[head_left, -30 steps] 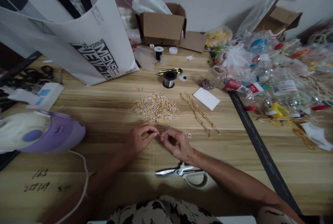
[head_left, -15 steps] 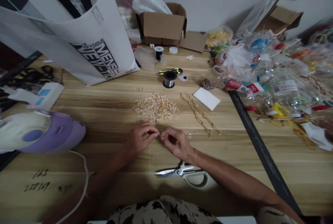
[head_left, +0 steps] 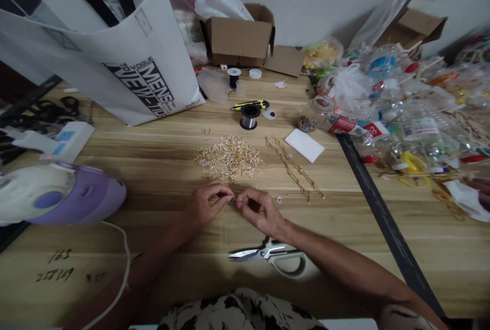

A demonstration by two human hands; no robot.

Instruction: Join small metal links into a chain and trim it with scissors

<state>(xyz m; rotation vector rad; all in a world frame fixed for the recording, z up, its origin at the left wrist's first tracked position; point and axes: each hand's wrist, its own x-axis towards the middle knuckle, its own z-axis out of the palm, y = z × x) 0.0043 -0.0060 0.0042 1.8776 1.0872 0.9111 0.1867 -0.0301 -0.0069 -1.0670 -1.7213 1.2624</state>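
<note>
My left hand [head_left: 209, 202] is pinched, thumb against forefinger, around something tiny that I cannot make out. Close beside it, my right hand [head_left: 260, 210] also pinches, its fingertips nearly meeting the left ones. What lies between those tips is too small to name. Just beyond both hands spreads a heap of small gold and silver metal pieces [head_left: 229, 157]. Two gold chains [head_left: 291, 166] lie to the right of the heap. By my right hand is a small silver ring [head_left: 278, 200]. Below the right wrist rest scissors [head_left: 268, 253] with pale green handles.
Beyond the heap stand a spool of wire [head_left: 249, 118] and a yellow-black utility knife [head_left: 248, 105]. A white card [head_left: 304, 145] lies right of them. Plastic bags and bottles [head_left: 401, 100] crowd the right side. A purple-white appliance [head_left: 84, 192] and large paper bag [head_left: 153, 64] stand left.
Both hands stay almost in place, pinched close together. At the far right edge, a person's hand has come slightly further into view.
</note>
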